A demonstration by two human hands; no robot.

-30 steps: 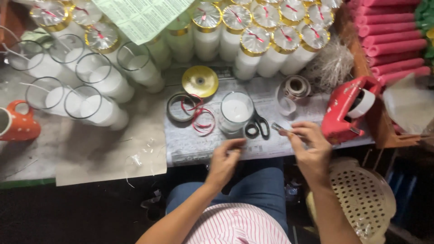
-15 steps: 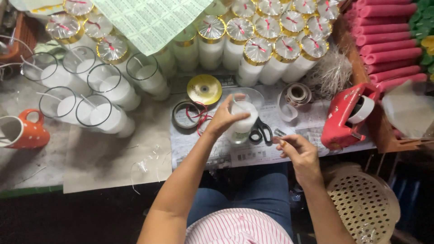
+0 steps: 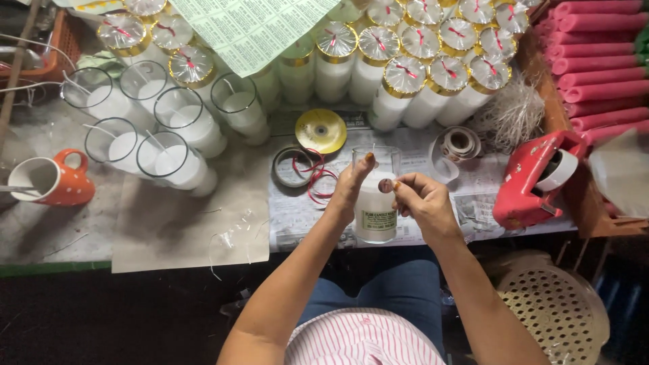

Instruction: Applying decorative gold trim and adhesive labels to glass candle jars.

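Orange mug (image 3: 53,181), red tape dispenser (image 3: 531,182), gold lid (image 3: 321,130), pink candle sticks (image 3: 595,47), open glass candles (image 3: 149,128)

The left hand (image 3: 351,192) hides part of the glass candle (image 3: 376,203); the small round sticker's (image 3: 385,185) print is unreadable.

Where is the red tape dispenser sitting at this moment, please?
In the head view the red tape dispenser sits on the table's right side, just right of the right hand, below the stacked pink rolls and beside the small tape roll.
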